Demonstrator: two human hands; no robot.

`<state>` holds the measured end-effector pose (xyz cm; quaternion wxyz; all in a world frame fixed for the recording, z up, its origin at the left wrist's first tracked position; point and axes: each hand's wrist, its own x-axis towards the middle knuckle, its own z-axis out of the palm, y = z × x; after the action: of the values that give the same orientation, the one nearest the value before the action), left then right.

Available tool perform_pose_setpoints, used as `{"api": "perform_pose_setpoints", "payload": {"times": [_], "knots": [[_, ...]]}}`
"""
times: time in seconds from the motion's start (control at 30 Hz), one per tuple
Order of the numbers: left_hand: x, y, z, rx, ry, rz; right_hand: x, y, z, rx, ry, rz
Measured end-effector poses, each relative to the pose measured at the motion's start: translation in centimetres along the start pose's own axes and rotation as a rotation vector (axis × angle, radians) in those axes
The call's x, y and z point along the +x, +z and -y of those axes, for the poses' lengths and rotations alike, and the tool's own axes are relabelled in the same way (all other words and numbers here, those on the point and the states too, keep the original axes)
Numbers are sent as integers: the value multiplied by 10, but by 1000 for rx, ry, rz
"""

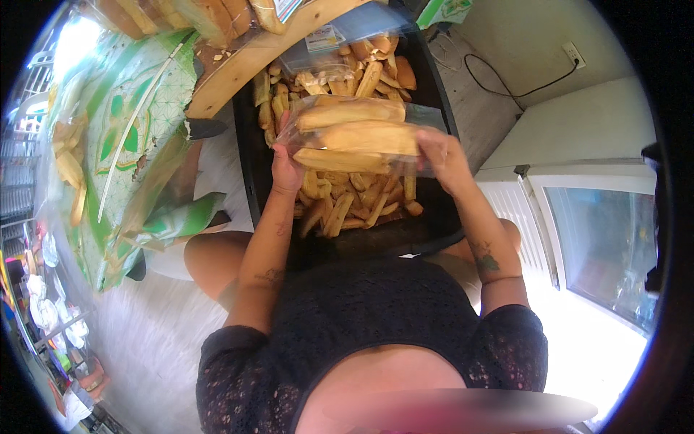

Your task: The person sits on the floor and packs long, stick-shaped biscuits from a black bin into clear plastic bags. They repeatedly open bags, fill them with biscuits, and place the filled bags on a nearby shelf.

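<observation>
A clear plastic bag with long golden bread pieces lying side by side in it is held level above a black bin. My left hand grips its left end, the thumb up along the film. At the other end my right hand is closed on the plastic and the tip of the middle bread; some of its fingers are blurred. Many loose bread pieces fill the bin below, partly hidden by the bag. Another clear bag with a label lies over the bread at the bin's far end.
A wooden table edge overhangs the bin's far left, with bagged loaves on it. A torn green-and-white plastic cover hangs at left. On the right are a white-framed glass door and a black cord plugged into the wall.
</observation>
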<state>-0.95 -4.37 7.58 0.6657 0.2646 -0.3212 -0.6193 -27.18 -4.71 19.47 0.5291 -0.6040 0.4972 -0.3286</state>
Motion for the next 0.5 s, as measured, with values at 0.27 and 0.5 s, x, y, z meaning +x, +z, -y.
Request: {"api": "perform_pose_setpoints", "payload": {"times": [0.27,0.5], "knots": [[0,20,-16,175,52,141,20,16,-2,-840,-580,-241],[-6,15,-2,-97,-137,125,22,16,6,-596,-595,-118]]}}
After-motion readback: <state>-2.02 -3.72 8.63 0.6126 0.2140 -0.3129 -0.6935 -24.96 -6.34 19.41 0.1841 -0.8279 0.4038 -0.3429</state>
